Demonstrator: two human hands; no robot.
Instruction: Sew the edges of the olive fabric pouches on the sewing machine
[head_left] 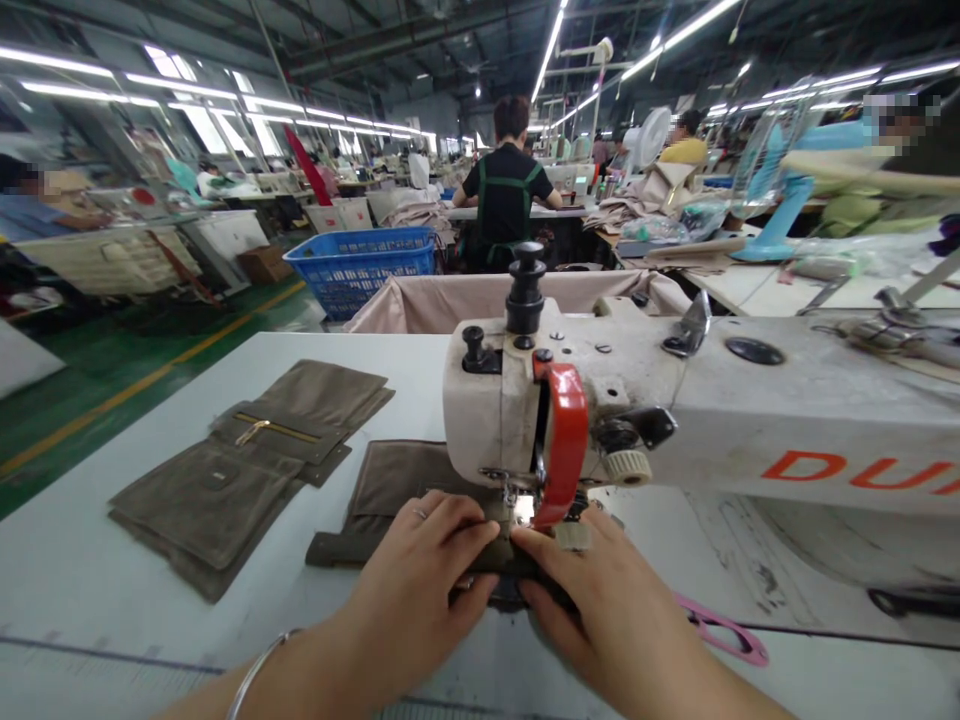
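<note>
A white sewing machine (712, 390) with an orange-red guard (568, 430) stands over the table, its lamp lighting the needle area. Under its presser foot lies a grey-brown fabric piece (397, 480) with a folded strip along its near edge. My left hand (427, 570) grips that near edge just left of the needle, thumb below and fingers on top. To the right of the needle, my right hand (600, 580) pinches the same edge, its far fingers partly hidden behind the machine parts. Stacked grey-brown fabric pieces (217, 500), one with a gold zipper (277, 427), lie at the left.
A pink thread snipper (724, 630) lies right of my right hand. Beyond the table stand a cloth-lined bin (442, 300) and a blue plastic basket (360, 262). A person in black (510, 185) sits farther back. A blue fan (780, 200) stands at the right.
</note>
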